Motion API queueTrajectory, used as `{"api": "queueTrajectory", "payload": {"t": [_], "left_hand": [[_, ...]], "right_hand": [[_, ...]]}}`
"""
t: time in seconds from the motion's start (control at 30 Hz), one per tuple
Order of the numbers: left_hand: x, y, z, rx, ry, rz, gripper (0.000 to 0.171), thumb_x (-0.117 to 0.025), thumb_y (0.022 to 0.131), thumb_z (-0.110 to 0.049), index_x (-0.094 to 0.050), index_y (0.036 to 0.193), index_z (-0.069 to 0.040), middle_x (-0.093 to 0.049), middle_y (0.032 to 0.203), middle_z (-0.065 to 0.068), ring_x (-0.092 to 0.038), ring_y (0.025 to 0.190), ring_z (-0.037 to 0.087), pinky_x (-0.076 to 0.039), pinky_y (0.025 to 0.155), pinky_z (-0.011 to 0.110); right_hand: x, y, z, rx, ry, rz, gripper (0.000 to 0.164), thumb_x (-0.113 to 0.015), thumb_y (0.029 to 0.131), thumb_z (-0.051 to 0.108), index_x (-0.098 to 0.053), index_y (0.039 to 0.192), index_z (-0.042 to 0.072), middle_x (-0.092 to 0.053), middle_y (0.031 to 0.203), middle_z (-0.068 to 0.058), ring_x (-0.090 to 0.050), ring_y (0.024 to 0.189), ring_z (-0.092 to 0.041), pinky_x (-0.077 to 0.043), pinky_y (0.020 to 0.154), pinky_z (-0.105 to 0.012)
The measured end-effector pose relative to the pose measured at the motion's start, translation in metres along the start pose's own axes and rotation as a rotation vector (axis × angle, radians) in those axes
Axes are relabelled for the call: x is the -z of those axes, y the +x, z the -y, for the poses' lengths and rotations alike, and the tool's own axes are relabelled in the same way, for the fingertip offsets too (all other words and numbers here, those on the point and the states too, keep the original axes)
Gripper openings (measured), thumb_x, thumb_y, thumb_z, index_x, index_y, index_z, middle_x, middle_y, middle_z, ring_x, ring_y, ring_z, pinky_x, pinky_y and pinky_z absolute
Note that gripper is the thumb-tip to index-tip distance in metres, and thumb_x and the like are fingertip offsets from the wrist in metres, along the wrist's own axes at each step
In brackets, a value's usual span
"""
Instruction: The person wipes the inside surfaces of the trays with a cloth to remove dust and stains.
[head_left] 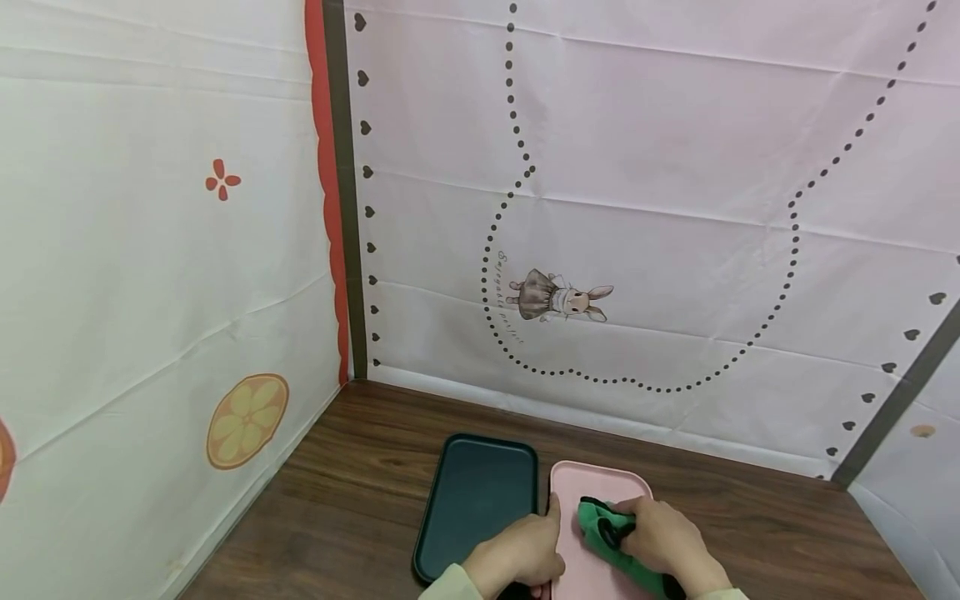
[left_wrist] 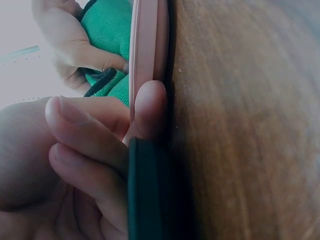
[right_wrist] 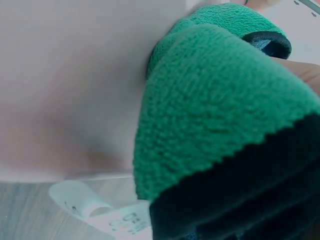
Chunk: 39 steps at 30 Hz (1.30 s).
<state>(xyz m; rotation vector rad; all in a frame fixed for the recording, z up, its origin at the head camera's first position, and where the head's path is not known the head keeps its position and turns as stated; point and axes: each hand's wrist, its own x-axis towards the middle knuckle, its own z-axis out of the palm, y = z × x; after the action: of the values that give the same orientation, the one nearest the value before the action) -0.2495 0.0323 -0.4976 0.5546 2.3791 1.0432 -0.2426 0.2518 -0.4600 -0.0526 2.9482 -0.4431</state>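
Note:
A pink tray (head_left: 597, 577) lies on the wooden table, right of a dark green tray (head_left: 487, 487). My left hand (head_left: 525, 547) holds the pink tray's left rim, with the index finger stretched along it. In the left wrist view a fingertip (left_wrist: 151, 107) presses the pink tray's outer side, close to the dark green tray's edge. My right hand (head_left: 663, 537) grips a bunched green cloth (head_left: 600, 533) with black trim against the pink tray's surface. In the right wrist view the cloth (right_wrist: 215, 100) hides most of that hand's fingers.
The brown wooden table (head_left: 360, 500) meets a printed white sheet (head_left: 150, 250) on the left and a pinkish one (head_left: 637, 167) at the back. Below the table edge, a white slipper (right_wrist: 75, 197) lies on the grey floor.

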Motion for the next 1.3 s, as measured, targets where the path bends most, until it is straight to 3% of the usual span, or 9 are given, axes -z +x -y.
{"api": "queueTrajectory", "payload": {"t": [1.03,1.3], "left_hand": [[0.000,0.000,0.003,-0.026,-0.031,0.039,0.087,-0.062,0.090,0.000,-0.017,0.164,0.002,-0.063,0.050,0.005,-0.050,0.035,0.011,-0.043,0.044,0.023],[0.001,0.001,0.004,-0.030,-0.061,0.060,0.087,-0.062,0.090,0.000,-0.017,0.165,0.000,-0.064,0.053,0.006,-0.051,0.038,0.014,-0.042,0.044,0.026]], "right_hand": [[-0.002,0.022,0.017,0.009,0.043,-0.020,0.051,-0.077,0.074,0.008,-0.078,0.122,0.021,-0.076,0.119,-0.004,-0.054,0.078,-0.021,-0.045,0.068,-0.041],[-0.002,0.027,0.023,0.023,0.015,-0.058,0.049,-0.076,0.072,0.009,-0.079,0.120,0.021,-0.075,0.119,-0.005,-0.056,0.081,-0.020,-0.050,0.068,-0.043]]}}
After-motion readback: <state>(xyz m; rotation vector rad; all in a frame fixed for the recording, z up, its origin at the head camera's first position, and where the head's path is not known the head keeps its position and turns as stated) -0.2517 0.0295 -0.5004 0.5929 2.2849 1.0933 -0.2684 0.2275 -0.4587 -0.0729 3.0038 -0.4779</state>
